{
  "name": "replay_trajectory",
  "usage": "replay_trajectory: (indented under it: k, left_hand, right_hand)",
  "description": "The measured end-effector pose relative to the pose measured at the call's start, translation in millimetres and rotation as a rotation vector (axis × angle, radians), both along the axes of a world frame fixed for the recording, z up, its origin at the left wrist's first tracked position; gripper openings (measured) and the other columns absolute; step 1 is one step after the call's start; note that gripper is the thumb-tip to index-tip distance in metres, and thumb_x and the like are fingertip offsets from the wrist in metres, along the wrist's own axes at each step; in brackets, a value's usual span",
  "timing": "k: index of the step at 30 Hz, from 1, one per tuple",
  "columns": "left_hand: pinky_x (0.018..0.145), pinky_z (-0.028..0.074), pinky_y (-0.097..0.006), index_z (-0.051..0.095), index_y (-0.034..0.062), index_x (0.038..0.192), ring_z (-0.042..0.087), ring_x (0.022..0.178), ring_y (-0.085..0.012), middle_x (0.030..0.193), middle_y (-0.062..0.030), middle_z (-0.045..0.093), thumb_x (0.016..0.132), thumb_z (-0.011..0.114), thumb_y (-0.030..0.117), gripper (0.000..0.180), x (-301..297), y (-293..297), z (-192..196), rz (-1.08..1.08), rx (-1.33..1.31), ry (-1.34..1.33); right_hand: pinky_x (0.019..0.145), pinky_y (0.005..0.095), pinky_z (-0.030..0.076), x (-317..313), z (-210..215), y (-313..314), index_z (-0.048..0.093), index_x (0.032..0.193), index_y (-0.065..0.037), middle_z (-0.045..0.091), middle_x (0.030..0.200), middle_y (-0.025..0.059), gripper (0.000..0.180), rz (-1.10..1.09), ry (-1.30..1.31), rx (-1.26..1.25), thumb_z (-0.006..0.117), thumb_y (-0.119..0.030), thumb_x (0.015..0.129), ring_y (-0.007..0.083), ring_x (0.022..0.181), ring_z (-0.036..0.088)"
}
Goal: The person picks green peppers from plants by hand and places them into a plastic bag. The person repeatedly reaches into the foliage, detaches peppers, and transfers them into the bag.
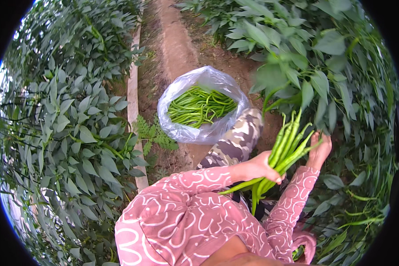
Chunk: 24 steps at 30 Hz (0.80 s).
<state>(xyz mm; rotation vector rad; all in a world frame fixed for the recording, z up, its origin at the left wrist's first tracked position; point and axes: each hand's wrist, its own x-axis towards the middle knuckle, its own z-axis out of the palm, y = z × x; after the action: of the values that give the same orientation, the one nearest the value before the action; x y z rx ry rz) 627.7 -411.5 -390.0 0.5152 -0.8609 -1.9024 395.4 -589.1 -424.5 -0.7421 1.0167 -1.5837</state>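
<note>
My left hand (260, 167) is closed around a bunch of long green chili peppers (286, 150), their stems pointing up to the right. My right hand (320, 150) reaches into the leaves of the pepper plant (314, 66) on the right, palm toward the foliage; whether it grips anything there is hidden. Both sleeves are pink with white swirls. Ahead on the ground stands a clear plastic bag (208, 80), open at the top and filled with several more long green peppers (199, 106).
A bare dirt path (177, 48) runs ahead between two rows of leafy plants. A pale narrow strip (133, 97) edges the left row (66, 124). My camouflage-patterned trouser leg (235, 142) extends toward the bag. A small fern (153, 133) grows by the bag.
</note>
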Motion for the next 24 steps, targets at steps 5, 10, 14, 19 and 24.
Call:
replay_trajectory:
  k: [5,10,14,19,24]
  left_hand:
    - [0.072,0.051,-0.036,0.044,0.004,0.114,0.06,0.079,-0.0207,0.089,-0.0109,0.06,0.063,0.078,0.011,0.061,115,23,29,0.497,-0.35,0.265]
    - [0.071,0.05,-0.034,0.057,0.0022,0.089,0.059,0.073,-0.0215,0.084,-0.011,0.061,0.064,0.072,0.009,0.031,218,14,34,1.18,-0.454,0.059]
    - [0.063,0.052,-0.037,0.054,0.0014,0.102,0.063,0.065,-0.0287,0.072,-0.0137,0.063,0.065,0.068,0.003,0.04,253,-9,-3,1.046,-0.157,-1.396]
    - [0.049,0.047,-0.043,0.051,0.002,0.088,0.059,0.056,-0.034,0.058,-0.0131,0.057,0.07,0.056,0.006,0.02,253,-49,-95,0.449,-0.464,-2.158]
    - [0.05,0.047,-0.041,0.058,0.0063,0.075,0.061,0.059,-0.0298,0.065,-0.0106,0.061,0.073,0.056,0.008,0.004,231,-96,-162,0.273,-0.729,-2.289]
  right_hand:
    - [0.075,0.0288,0.048,37,19,27,0.055,0.107,0.006,0.061,0.092,0.0122,0.027,-0.205,0.9,-0.044,0.053,-0.003,0.082,0.0186,0.082,0.059]
    - [0.073,0.0339,0.047,140,-10,73,0.057,0.097,0.003,0.062,0.082,0.0182,0.026,0.587,1.265,-0.226,0.061,-0.012,0.076,0.0254,0.079,0.061]
    - [0.082,0.0434,0.045,212,-112,26,0.056,0.099,0.009,0.06,0.093,0.0265,0.047,0.751,1.453,0.041,0.069,-0.025,0.069,0.0379,0.092,0.059]
    - [0.08,0.0433,0.046,214,-222,-4,0.056,0.1,0.011,0.061,0.094,0.0253,0.054,0.361,1.406,0.352,0.071,-0.028,0.067,0.0395,0.087,0.059]
    - [0.076,0.042,0.045,246,-263,-7,0.056,0.1,0.01,0.06,0.093,0.0238,0.051,0.25,1.215,0.332,0.069,-0.026,0.067,0.0375,0.083,0.058]
